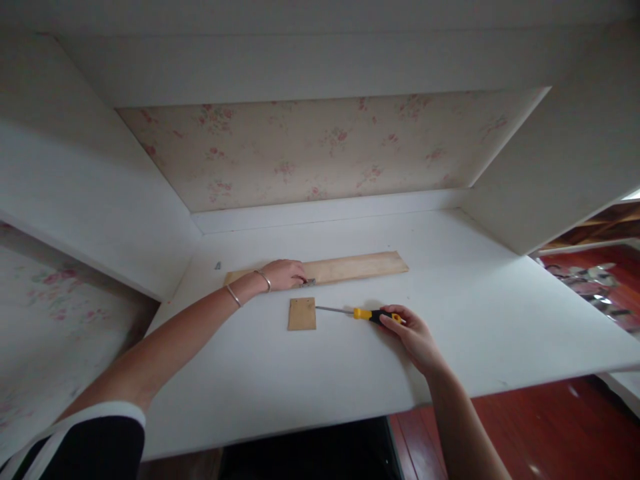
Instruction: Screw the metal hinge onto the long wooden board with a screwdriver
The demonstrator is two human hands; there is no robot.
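Observation:
My left hand (284, 274), with bangles on the wrist, rests over the long, thin wooden board (357, 267). Its fingers are closed on a small metal piece (311, 283) at the board's near edge; whether this is a hinge or a bracket I cannot tell. My right hand (411, 333) grips the yellow and black handle of a screwdriver (369, 315). The shaft points left, its tip beside the right edge of a small square wooden piece (302, 315). Two small marks or holes show along the square's far edge.
All of this lies on a white desk top (260, 380) between white side panels. Another small grey metal piece (217, 265) lies left of the board. Floral wallpaper (330, 150) covers the back, under an overhead white panel. Below the front edge are a dark object (310, 453) and reddish wooden floor (545, 427).

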